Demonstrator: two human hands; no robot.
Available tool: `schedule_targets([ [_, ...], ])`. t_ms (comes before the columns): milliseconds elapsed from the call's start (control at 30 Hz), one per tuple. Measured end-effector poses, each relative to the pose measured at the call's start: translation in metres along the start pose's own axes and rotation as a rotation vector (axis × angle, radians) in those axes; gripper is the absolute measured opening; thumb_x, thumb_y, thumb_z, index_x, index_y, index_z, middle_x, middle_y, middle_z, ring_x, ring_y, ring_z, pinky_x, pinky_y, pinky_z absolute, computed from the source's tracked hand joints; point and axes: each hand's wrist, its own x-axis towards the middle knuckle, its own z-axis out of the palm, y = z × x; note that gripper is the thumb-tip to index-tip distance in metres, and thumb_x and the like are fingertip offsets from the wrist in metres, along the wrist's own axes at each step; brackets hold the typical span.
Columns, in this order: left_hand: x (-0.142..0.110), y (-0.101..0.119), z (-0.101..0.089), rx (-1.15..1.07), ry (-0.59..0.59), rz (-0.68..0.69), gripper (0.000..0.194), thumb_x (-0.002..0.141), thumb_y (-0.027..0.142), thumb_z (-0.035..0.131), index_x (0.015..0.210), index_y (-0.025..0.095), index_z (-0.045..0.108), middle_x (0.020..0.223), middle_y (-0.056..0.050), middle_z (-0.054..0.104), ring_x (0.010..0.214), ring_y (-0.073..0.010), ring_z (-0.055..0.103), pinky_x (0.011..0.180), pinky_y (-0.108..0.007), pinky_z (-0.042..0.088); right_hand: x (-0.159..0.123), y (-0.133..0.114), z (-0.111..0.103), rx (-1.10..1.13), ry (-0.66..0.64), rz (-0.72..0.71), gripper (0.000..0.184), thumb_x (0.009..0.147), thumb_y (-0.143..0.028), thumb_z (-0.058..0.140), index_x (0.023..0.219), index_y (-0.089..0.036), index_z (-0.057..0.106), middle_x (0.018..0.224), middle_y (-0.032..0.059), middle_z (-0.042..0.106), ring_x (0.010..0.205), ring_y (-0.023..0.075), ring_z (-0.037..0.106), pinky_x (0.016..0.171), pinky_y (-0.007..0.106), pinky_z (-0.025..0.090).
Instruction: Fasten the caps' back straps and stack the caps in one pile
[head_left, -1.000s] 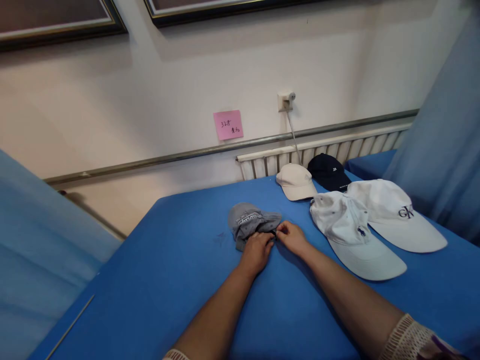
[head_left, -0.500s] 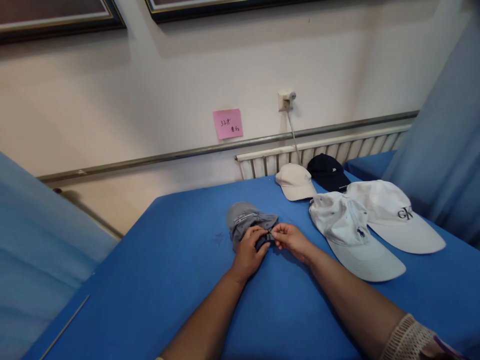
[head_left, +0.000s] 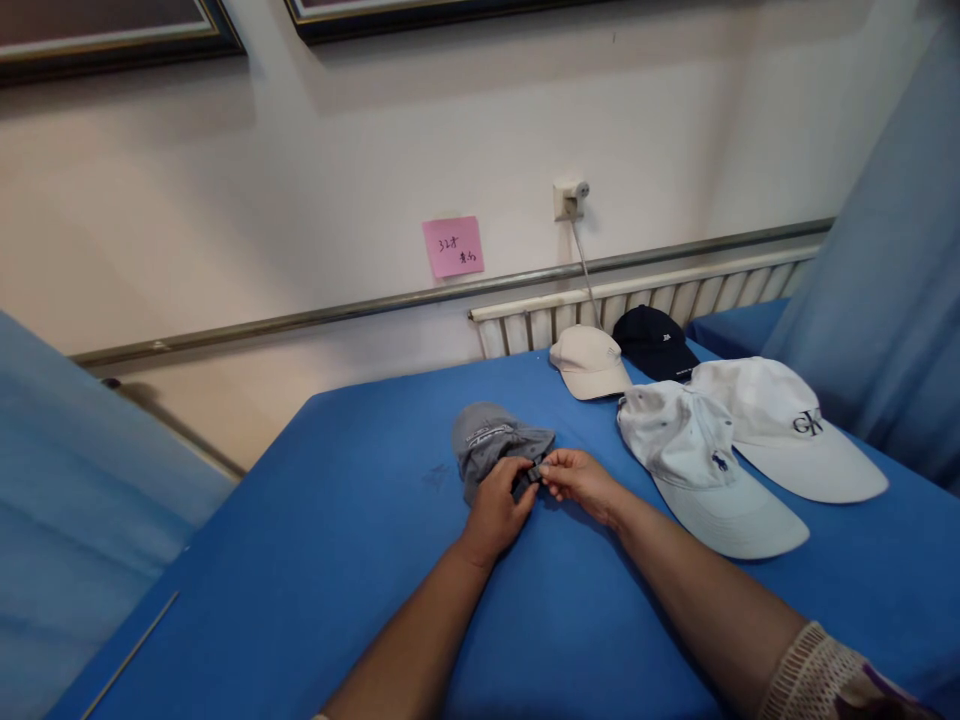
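A crumpled grey cap (head_left: 491,442) lies on the blue cloth-covered table (head_left: 337,540), back side toward me. My left hand (head_left: 496,505) rests on its near edge, fingers curled and pinching the strap. My right hand (head_left: 577,480) meets it from the right, thumb and fingers pinched on the small dark buckle of the same strap. The two hands touch at the strap between them.
To the right lie two white caps (head_left: 694,460) (head_left: 780,425), with a beige cap (head_left: 589,362) and a dark navy cap (head_left: 654,342) behind them near a radiator (head_left: 637,300). A pink note (head_left: 452,246) sticks to the wall. Blue curtains hang at both sides.
Both hands have lifted slightly off the table and their fingers have worked along the grey cap's back strap; the cap has barely shifted.
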Motion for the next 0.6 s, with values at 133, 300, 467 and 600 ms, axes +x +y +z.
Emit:
schedule_targets([
  [133,0.0005,-0.0021,0.0019,0.107,-0.008,0.036,0.021,0.079,0.025,0.062,0.099,0.019,0.065,0.097,-0.009,0.064,0.090,-0.0234,0.058,0.084,-0.038,0.045,-0.0003,0.0002,0.0008,0.014,-0.022,0.001,0.033,0.063,-0.043,0.080,0.070,-0.016,0.061,0.056,-0.0023,0.059,0.048,0.0082,0.050,0.050,0.022,0.038],
  [300,0.0000,-0.0056,0.0026,0.109,0.008,0.022,0.019,0.079,0.025,0.062,0.097,0.020,0.066,0.091,-0.007,0.065,0.083,-0.0218,0.058,0.079,-0.036,0.046,0.0022,0.0026,0.0015,-0.029,0.008,-0.018,0.035,0.062,-0.044,0.080,0.070,-0.016,0.061,0.059,-0.0014,0.062,0.048,0.0079,0.051,0.049,0.022,0.038],
  [467,-0.0005,-0.0056,0.0023,0.121,-0.013,0.027,0.018,0.080,0.026,0.062,0.097,0.020,0.066,0.090,-0.007,0.065,0.082,-0.0213,0.058,0.077,-0.034,0.046,0.0031,0.0032,0.0051,-0.096,0.053,-0.046,0.036,0.061,-0.045,0.079,0.068,-0.016,0.059,0.054,-0.0027,0.060,0.045,0.0077,0.050,0.046,0.021,0.036],
  [600,-0.0002,-0.0068,0.0018,0.077,-0.009,0.010,0.018,0.079,0.026,0.064,0.095,0.020,0.068,0.088,-0.007,0.066,0.081,-0.0213,0.059,0.077,-0.034,0.046,0.0031,0.0034,0.0062,-0.195,0.048,-0.068,0.035,0.062,-0.047,0.077,0.067,-0.016,0.060,0.050,-0.0036,0.058,0.044,0.0088,0.051,0.046,0.022,0.037],
])
